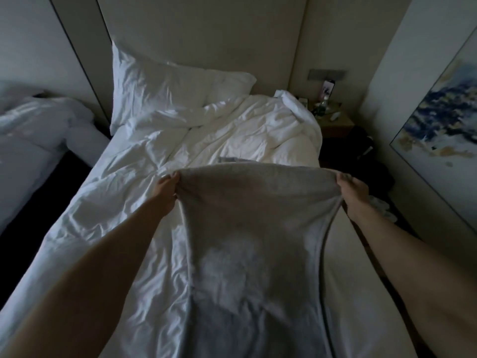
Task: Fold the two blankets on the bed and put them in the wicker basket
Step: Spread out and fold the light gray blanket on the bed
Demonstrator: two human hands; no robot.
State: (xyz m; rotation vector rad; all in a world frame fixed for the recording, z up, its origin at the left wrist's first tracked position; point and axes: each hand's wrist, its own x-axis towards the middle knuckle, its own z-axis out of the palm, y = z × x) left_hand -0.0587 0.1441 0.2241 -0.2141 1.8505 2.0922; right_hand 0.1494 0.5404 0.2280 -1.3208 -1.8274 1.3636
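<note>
A grey fleecy blanket (255, 228) hangs stretched between both hands above the bed (134, 202) and drapes down toward me. My left hand (166, 188) pinches its far left corner, and my right hand (352, 188) grips its far right corner. Just beyond the blanket's top edge a small grey strip of cloth (228, 159) shows on the white bedding; I cannot tell if it is the second blanket. No wicker basket is in view.
A crumpled white duvet (258, 130) and a pillow (165, 89) fill the head of the bed. A second bed (33, 140) stands to the left across a dark gap. A cluttered nightstand (333, 117) and a framed painting (438, 130) are at the right.
</note>
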